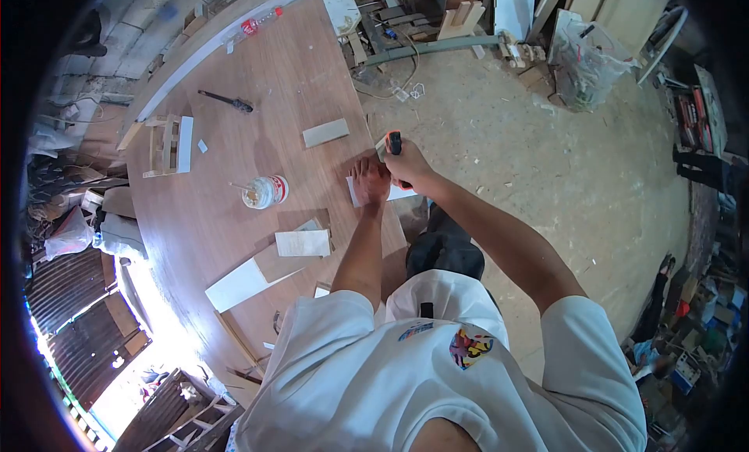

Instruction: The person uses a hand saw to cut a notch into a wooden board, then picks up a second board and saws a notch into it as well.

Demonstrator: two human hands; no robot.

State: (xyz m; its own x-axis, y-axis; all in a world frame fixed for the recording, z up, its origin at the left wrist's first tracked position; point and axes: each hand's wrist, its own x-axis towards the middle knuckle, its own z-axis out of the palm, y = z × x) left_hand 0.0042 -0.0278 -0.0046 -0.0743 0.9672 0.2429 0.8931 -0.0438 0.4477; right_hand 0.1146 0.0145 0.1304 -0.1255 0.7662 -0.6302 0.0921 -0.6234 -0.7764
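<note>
My left hand (369,179) lies flat on a small white panel (399,193) at the right edge of the brown workbench (257,140), pressing it down. Right beside it, my right hand (407,165) is closed around a tool with a black and orange handle (393,143), held upright over the same panel. The tool's working end is hidden behind my fingers.
On the bench lie a glue jar with a stick (266,191), a white strip (325,132), a small wooden frame (166,145), a dark hand tool (226,101) and several white boards (303,243) near me. A dusty concrete floor with scrap wood lies to the right.
</note>
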